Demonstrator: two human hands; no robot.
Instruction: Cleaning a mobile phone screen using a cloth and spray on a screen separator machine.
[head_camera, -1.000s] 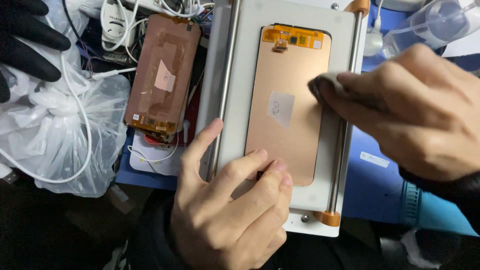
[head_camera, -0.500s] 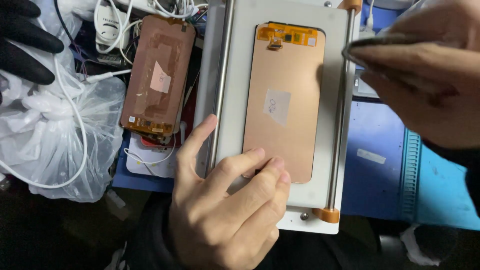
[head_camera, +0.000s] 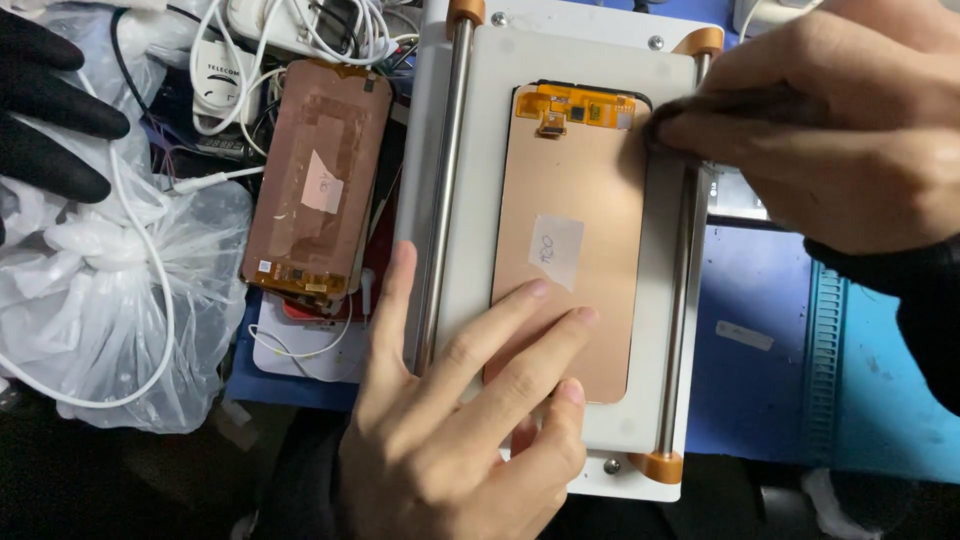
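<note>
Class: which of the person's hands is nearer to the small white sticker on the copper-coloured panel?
Left. The left hand has fingertips just below the white sticker; the right hand sits at the panel's top-right corner.

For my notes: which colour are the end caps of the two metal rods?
Orange end caps, head view.

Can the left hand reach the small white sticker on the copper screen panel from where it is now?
Probably yes. The left hand lies flat on the lower part of the copper screen panel, and its fingertips rest just beside the white sticker. Nothing lies between them; the right hand works at the upper right corner.
</note>
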